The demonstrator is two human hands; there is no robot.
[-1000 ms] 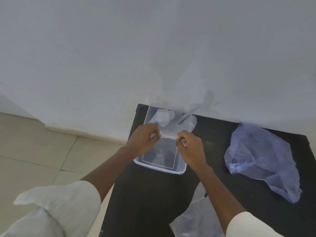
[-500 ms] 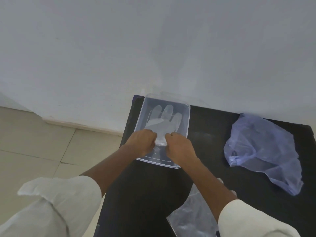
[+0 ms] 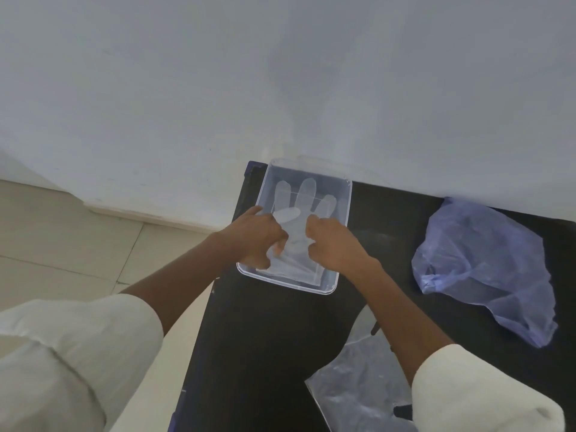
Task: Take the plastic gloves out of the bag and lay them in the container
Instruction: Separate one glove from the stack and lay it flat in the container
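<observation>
A clear plastic glove [image 3: 300,210] lies flat inside the clear rectangular container [image 3: 345,198] at the far left corner of the black table, fingers pointing toward the wall. My left hand [image 3: 256,236] grips the glove's left side with curled fingers. On the glove's right side, my right hand [image 3: 334,242] pinches it the same way. Both hands are down inside the container. A clear plastic bag [image 3: 358,388] lies flat at the near edge under my right forearm.
A crumpled blue plastic bag [image 3: 486,263] lies on the right of the black table [image 3: 274,344]. The white wall stands right behind the container. Tiled floor [image 3: 62,244] lies beyond the table's left edge.
The glove, held up over the container a second ago, has come down and been spread flat in it. Both hands moved lower and closer together on the glove's palm.
</observation>
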